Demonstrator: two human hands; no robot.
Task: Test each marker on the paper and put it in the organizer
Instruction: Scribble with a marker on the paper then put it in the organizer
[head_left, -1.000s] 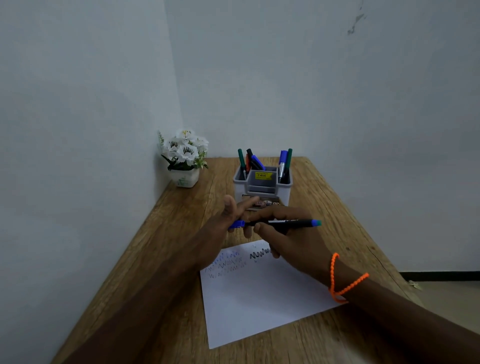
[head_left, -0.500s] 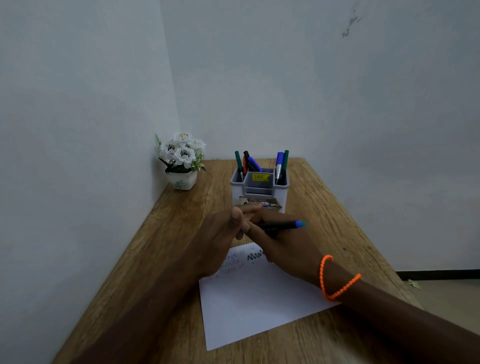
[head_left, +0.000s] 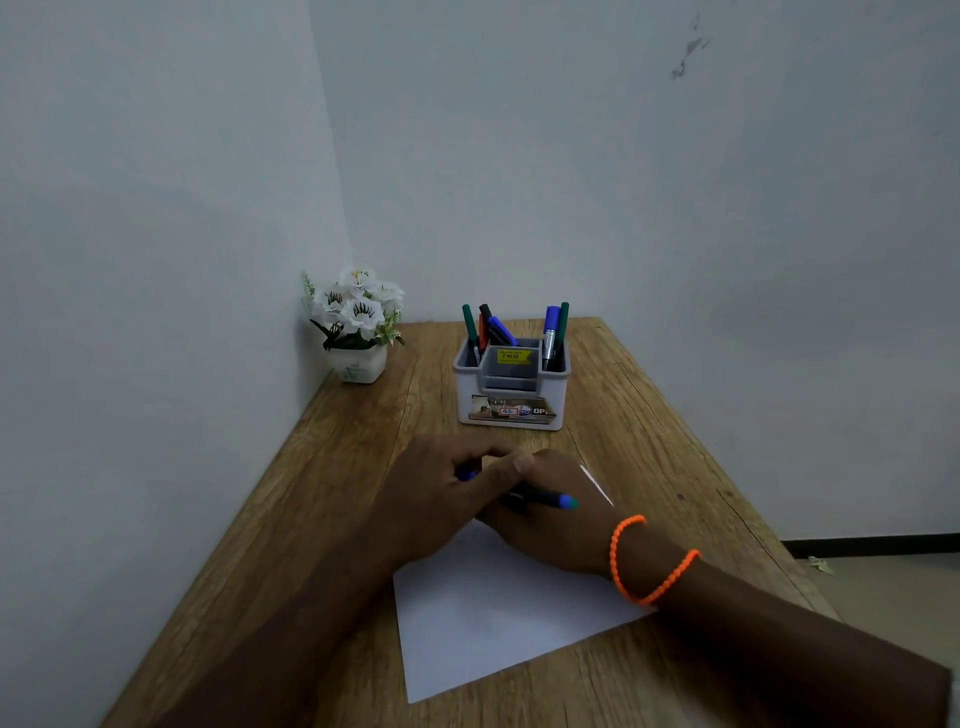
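The right hand (head_left: 550, 525) has its fingers curled round the dark barrel of a blue marker (head_left: 540, 500), and that grip sits about mid-barrel, with the blue-green butt end poking out past the knuckles toward the right edge of the worktop (head_left: 675, 467). The left hand (head_left: 447, 493) meets it from the other side, its fingers closed on the marker's capped end, where a bit of blue (head_left: 466, 474) shows between them; whether the cap is fully seated cannot be told, as the fingers hide the join. The marker's long axis runs roughly parallel to the near edge, slightly tilted, cap end left and a little farther back. Both hands hover over the far end of the sheet of paper (head_left: 493, 618), which lies on the near half of the worktop. The white organizer (head_left: 511, 387) stands straight beyond the hands, toward the far edge, with several markers (head_left: 553, 327) upright in its left and right compartments. Judging by this, the right hand is the better placed to carry the marker forward, and it will have to swing the barrel from lying across to standing upright before dropping it in. A potted white flower (head_left: 358, 332) sits in the far left corner.
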